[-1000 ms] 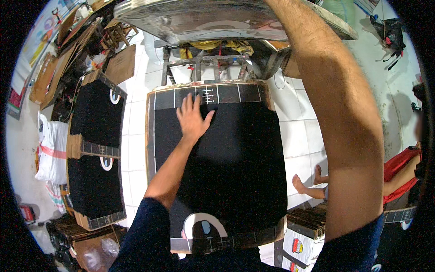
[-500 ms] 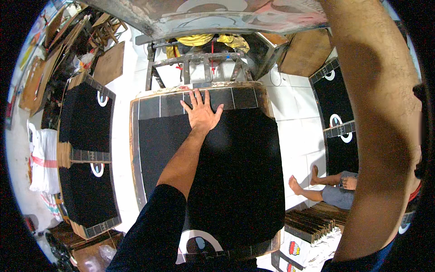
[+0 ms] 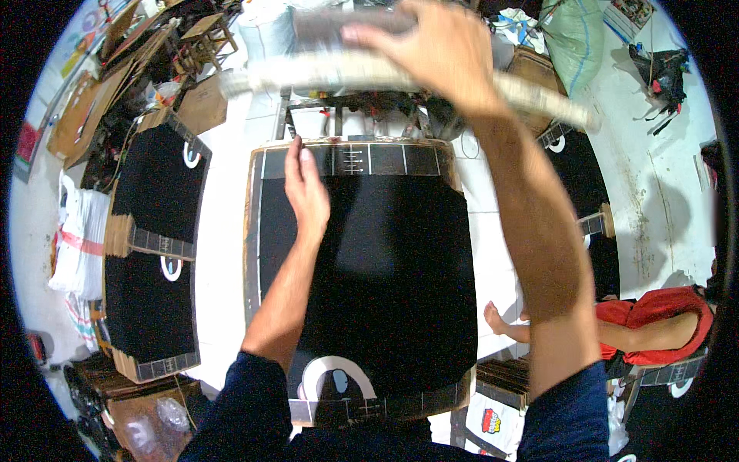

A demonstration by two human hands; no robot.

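A black cloth panel [image 3: 385,254] lies flat on a board in front of me. Along its far end runs a dark strip [image 3: 419,160] with white marks. A white arc with a pale blue spot [image 3: 339,377] shows at its near left corner. My left hand [image 3: 308,185] is over the far left part, fingers stretched out and holding nothing. My right hand [image 3: 443,54] is raised beyond the far end, thumb and fingers closed around a dark brown block-like piece [image 3: 339,27], smeared by motion. Just below it crosses a long, pale, blurred bar [image 3: 339,73].
Stacks of black panels [image 3: 150,285] lie at the left, more black panels [image 3: 570,177] at the right. A person in red [image 3: 654,308] sits at the right, bare foot [image 3: 493,316] near the board. A pale green sack [image 3: 573,38] stands far right.
My left hand has shifted left and turned from lying palm-down with spread fingers. My right arm has swung inward to the far middle. The large printed surface overhead has left the view.
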